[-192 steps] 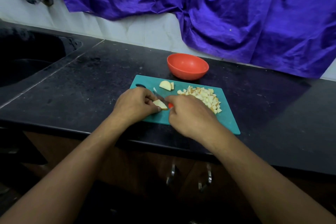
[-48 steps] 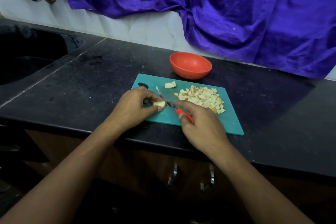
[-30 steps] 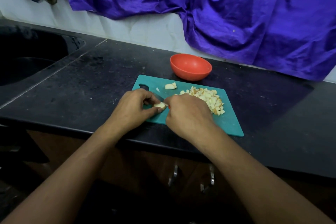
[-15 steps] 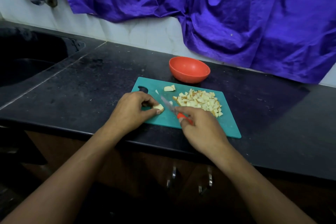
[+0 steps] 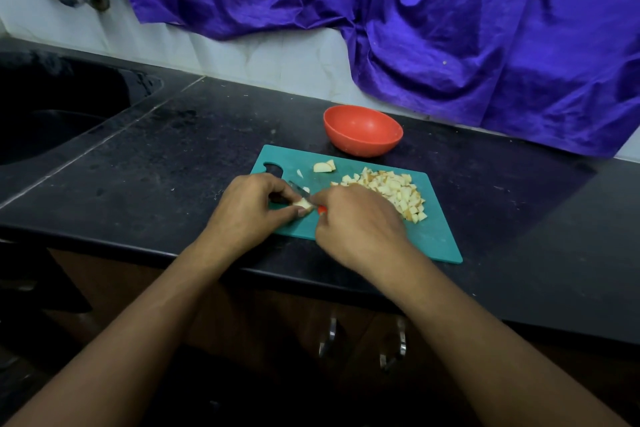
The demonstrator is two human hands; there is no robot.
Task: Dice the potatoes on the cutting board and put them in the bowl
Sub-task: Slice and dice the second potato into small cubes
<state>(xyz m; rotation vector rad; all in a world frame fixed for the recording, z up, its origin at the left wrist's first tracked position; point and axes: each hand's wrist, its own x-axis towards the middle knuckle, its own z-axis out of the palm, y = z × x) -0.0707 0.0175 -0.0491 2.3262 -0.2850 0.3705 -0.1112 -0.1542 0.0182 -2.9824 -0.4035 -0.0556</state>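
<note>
Head view.
- Potato piece point(image 5: 304, 203): small, pale yellow wedge on the teal cutting board point(image 5: 433, 241), pinched between thumb and curled fingers of the left hand point(image 5: 249, 210).
- Knife point(image 5: 298, 188): right hand point(image 5: 356, 222) closed round its red handle, blade against the piece.
- Diced potato pile point(image 5: 391, 189): pale cubes, just beyond the right hand.
- Uncut chunk point(image 5: 324, 166): far board edge, apart from both hands.
- Red bowl point(image 5: 363, 130): behind the board.

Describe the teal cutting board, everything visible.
The cutting board is a thin teal rectangle, plastic by its look, with a grip slot at its far left corner. It lies flat, skewed, on the black counter, near the red bowl. Diced potato heaps on its right; the left hand and right hand work over its left.
</note>
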